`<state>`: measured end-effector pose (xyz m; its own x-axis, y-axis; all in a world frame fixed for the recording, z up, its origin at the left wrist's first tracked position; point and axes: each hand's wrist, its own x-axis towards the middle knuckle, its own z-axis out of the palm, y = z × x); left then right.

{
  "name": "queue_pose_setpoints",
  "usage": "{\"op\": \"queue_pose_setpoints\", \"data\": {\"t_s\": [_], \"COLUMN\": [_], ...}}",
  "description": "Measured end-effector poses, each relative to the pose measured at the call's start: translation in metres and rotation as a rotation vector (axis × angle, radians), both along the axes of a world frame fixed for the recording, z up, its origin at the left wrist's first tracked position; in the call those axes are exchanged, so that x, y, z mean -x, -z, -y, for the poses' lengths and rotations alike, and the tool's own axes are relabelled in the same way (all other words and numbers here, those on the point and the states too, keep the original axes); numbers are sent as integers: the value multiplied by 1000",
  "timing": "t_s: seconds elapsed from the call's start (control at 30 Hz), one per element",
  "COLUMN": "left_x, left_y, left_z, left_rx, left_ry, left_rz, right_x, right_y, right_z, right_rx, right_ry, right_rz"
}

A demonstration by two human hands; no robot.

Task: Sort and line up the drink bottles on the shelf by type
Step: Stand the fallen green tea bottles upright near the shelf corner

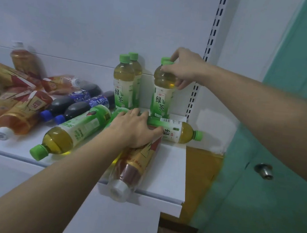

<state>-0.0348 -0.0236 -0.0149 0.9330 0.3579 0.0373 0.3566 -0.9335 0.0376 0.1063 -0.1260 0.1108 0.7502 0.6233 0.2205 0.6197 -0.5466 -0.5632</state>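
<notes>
**Green tea at the shelf's right end**

My right hand (187, 68) grips an upright green-capped plastic tea bottle (162, 90) by its shoulder. My left hand (134, 127) curls over a lying green tea bottle (175, 131), cap pointing right; its base is hidden beneath my fingers.

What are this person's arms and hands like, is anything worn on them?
Both arms are bare along all that shows: no sleeves come into view. The left hand and the right hand wear no gloves, and no ring, watch or bracelet shows on either. The fingernails that show look short and unpainted.
</notes>
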Motion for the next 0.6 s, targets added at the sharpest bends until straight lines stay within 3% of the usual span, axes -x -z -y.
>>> {"op": "queue_pose_setpoints", "data": {"t_s": [0.2, 0.37, 0.5, 0.6], "left_x": [0, 3, 16, 37], "left_y": [-1, -8, -19, -20], "left_z": [2, 7, 10, 5], "left_rx": [12, 49, 165, 120], "left_ry": [13, -25, -54, -68], "left_rz": [-10, 6, 25, 45], "right_x": [-1, -2, 1, 4], "right_y": [47, 110, 145, 159], "right_z": [55, 92, 105, 105], "right_rx": [88, 257, 77, -165], "right_ry": [39, -24, -27, 2], "right_rz": [-19, -247, -441, -498]}}
